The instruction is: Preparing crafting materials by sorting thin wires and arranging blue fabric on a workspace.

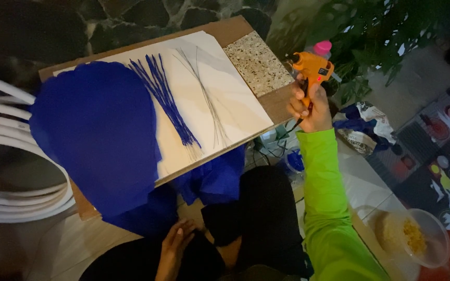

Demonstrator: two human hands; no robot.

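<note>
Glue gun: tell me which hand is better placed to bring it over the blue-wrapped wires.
Right. The right hand already grips the orange glue gun beside the board, while the left hand rests low by the lap, away from the blue-wrapped wires.

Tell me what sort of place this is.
Probably a home craft spot on a tiled floor: a board bears blue paper and thin wires, and the right hand holds an orange glue gun.
</note>
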